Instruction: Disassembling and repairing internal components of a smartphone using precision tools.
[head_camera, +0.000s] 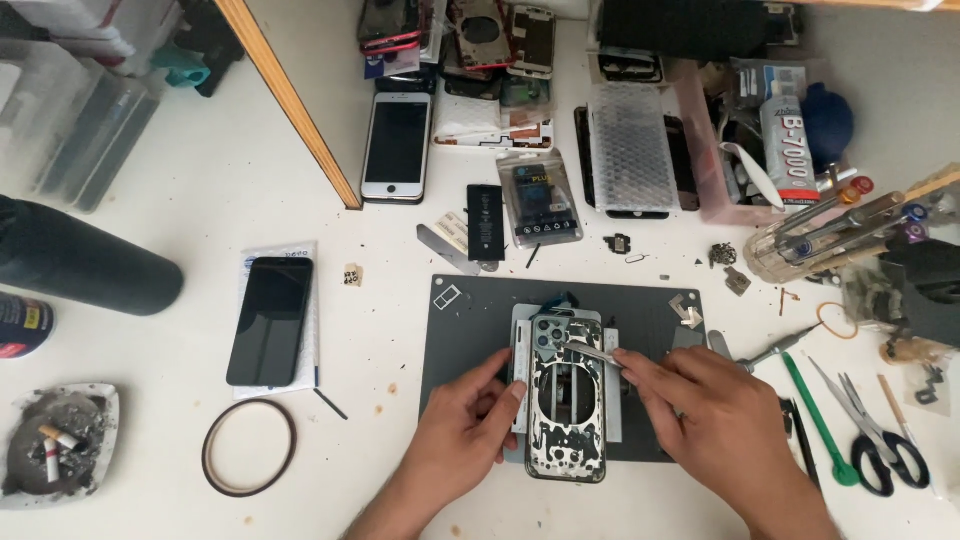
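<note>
A white worktop (250, 180) strewn with small parts carries a dark grey rectangular work mat (470, 340), the landmark here. On the mat's middle lies an opened phone housing with a camera cluster and a bare metal frame (566, 400). The left hand (465, 425) rests on the housing's left edge, fingers curled loosely with the thumb on the frame. The right hand (715, 410) pinches slim metal tweezers (590, 350), whose tip touches the housing near the camera cluster. Beyond the mat's far edge lies a clear plastic packet with a dark printed label (540, 200), and beside it a bubble-wrapped sleeve (630, 145). Far right of the mat stands a white glue tube with dark lettering (785, 150). Left of the mat a black phone (270, 320) lies on a white pouch.
</note>
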